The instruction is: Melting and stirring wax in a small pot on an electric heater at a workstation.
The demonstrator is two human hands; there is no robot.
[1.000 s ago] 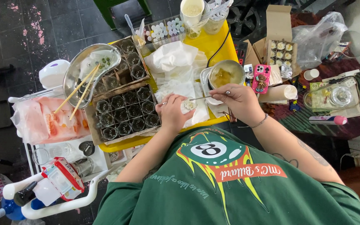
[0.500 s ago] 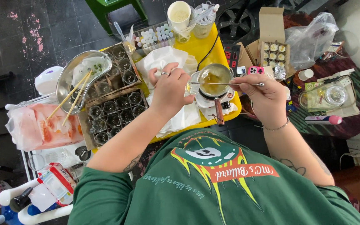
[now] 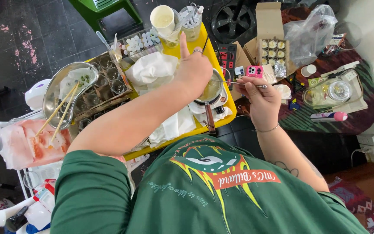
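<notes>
My left hand [image 3: 193, 69] reaches across the yellow tray [image 3: 226, 112] and hovers over the left rim of a small metal pot [image 3: 213, 89] of yellowish liquid. Its index finger points up and the other fingers curl down, hiding whatever is under the palm. My right hand [image 3: 258, 93] pinches a thin metal tool [image 3: 235, 82] held level, with its tip pointing over the pot. The pot's dark handle [image 3: 210, 123] sticks out toward me.
Crumpled white tissue [image 3: 150, 69] lies left of the pot. Trays of small glass jars [image 3: 104, 89] and a metal bowl [image 3: 55, 86] with chopsticks [image 3: 59, 110] sit further left. A pink phone [image 3: 254, 71], a box of small filled cups [image 3: 273, 47] and a glass jar [image 3: 336, 91] are on the right.
My left hand moved from the tissue near the tray's front edge up to the pot. My right hand followed with the metal tool. The view shifted, so the table sits higher in the frame.
</notes>
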